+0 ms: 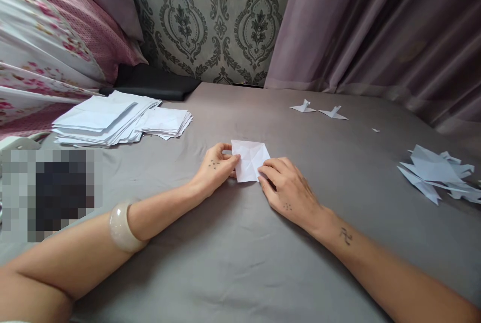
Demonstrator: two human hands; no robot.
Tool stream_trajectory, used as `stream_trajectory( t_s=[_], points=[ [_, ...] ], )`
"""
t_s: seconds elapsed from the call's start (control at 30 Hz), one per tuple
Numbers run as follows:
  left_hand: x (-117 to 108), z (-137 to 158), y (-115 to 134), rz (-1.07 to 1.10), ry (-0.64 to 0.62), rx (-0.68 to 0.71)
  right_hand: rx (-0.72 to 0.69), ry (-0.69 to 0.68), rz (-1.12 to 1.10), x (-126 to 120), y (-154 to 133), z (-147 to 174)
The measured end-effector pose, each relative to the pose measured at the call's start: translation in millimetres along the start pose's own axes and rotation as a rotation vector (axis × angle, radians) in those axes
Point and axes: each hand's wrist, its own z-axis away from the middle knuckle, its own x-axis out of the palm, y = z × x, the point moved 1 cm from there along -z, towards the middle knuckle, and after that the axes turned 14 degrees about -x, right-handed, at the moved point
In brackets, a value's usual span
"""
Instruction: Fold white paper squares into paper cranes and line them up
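Observation:
A small white square of paper [249, 163] with crease lines across it is held up just over the grey cloth, between both hands. My left hand [216, 165] pinches its left edge, thumb in front and fingers partly hidden behind. At the lower right edge, my right hand [287, 185] has its fingertips closed on the paper. A pale bangle [122, 228] circles the left forearm.
Stacked larger white papers [97, 120] and a smaller paper stack [167, 121] lie at left, before a black folded item [154, 80]. Two folded paper birds [333, 111] stand at back right. A heap of folded paper pieces [439, 173] lies at far right. Curtains [330, 27] hang behind.

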Motion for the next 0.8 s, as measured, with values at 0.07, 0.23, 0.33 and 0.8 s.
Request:
stream_trajectory(
  t_s=[0.07, 0.23, 0.33, 0.8],
  points=[
    [-2.9, -0.8, -1.7, -0.127, 0.041, 0.050, 0.014, -0.024, 0.007, 1.9, 1.0, 0.8],
    [-8.9, 8.9, 1.2, -0.670, 0.275, 0.615, 0.066, -0.028, -0.010, 3.4, 3.5, 2.6],
    [-5.6, 17.8, 5.1, -0.896, 0.203, 0.861, 0.102, -0.023, 0.004, 3.6, 2.8, 4.4],
    [-6.2, 12.1, 5.3, -1.113, -0.054, 0.943, 0.099, -0.100, 0.063, -5.5, 0.3, 7.4]
  ],
)
